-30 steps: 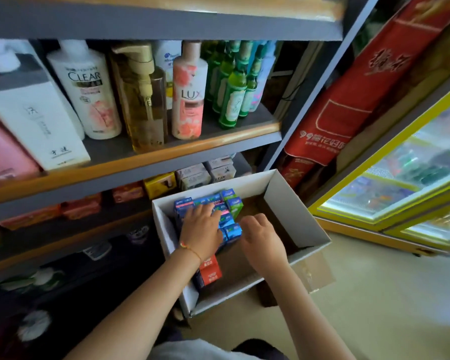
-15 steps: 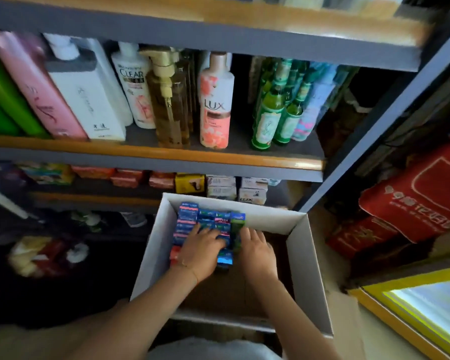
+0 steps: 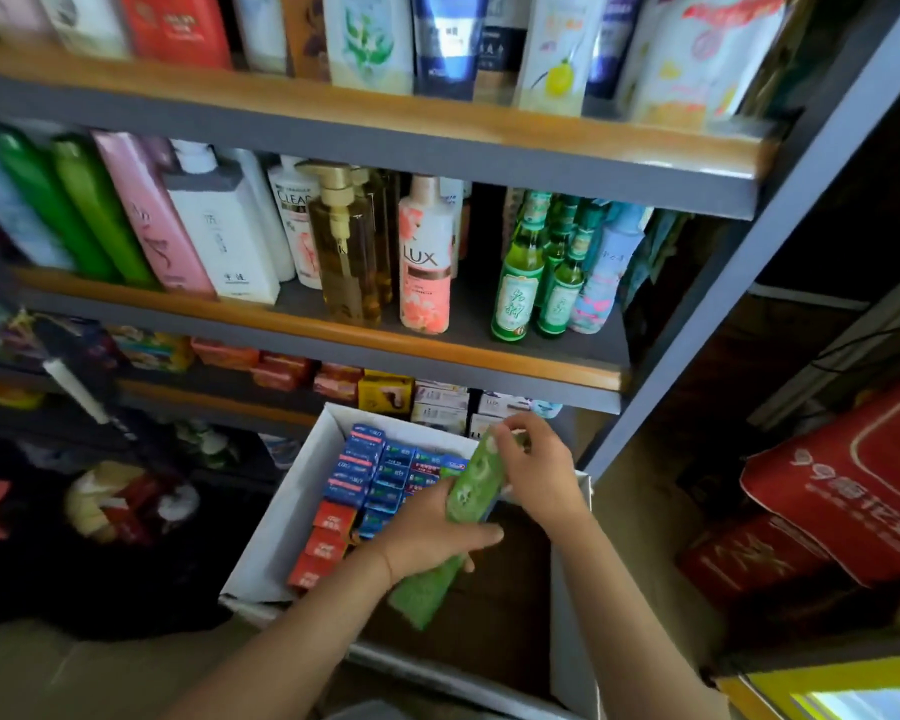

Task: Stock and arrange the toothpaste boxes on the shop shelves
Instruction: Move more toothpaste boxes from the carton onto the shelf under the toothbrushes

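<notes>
Hands: left (image 3: 427, 532) and right (image 3: 536, 470) both grip green box (image 3: 471, 488) | carton (image 3: 292, 511) beneath holds blue and red boxes (image 3: 365, 470) | bottles (image 3: 422, 262) on shelf (image 3: 333, 330) above

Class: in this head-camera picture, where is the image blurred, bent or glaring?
Head view: the green toothpaste box and both hands, left hand and right hand, are motion-smeared; the shelf edges bow from the wide lens; the lower left is dark; glare at the bottom right corner.

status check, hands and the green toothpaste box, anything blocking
Left hand and right hand both grip the green toothpaste box, lifted above the carton. Blue and red boxes remain packed inside. Nothing in the way.
</notes>
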